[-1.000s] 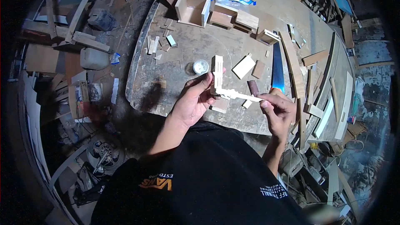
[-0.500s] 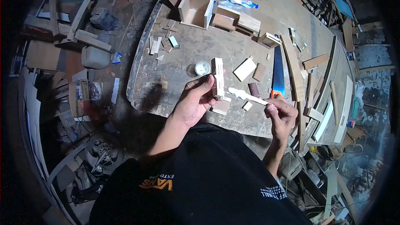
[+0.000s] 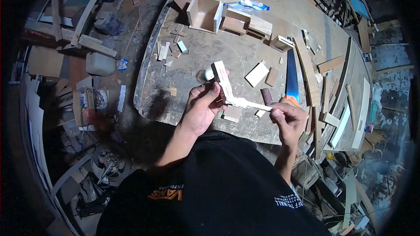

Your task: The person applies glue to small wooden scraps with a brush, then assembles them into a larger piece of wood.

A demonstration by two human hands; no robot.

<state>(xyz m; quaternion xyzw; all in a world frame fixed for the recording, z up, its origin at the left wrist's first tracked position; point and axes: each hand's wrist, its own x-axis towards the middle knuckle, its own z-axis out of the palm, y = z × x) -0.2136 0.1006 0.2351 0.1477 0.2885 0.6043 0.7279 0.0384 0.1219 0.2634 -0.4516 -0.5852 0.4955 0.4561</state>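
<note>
While the person leans over a cluttered round surface (image 3: pixel 197 52), the left hand (image 3: pixel 202 110) holds a slatted wooden piece (image 3: pixel 221 78) up above it, tilted, with the upper end pointing away from the body. The left grip is clenched on the lower half of this piece, thumb on one side and fingers wrapped behind it. The right hand (image 3: pixel 286 120) pinches a pale stick (image 3: pixel 251 103) between thumb and fingertips, so that grip is closed on the stick's near end. The stick's far end, smeared white, touches the bottom of the slatted wooden piece, just beside the left thumb.

Both things are in the air over the near edge of the surface. A small round tub (image 3: pixel 209 74) stands on the surface right behind the slatted wooden piece and is partly hidden by it. A small square block (image 3: pixel 231 113) lies below the two hands. A saw (image 3: pixel 292 72) with a blue blade lies to the right, near the right hand. A flat offcut (image 3: pixel 256 73) lies between the saw and the tub. An open wooden box (image 3: pixel 203 13) stands at the far side, well apart from the hands.
</note>
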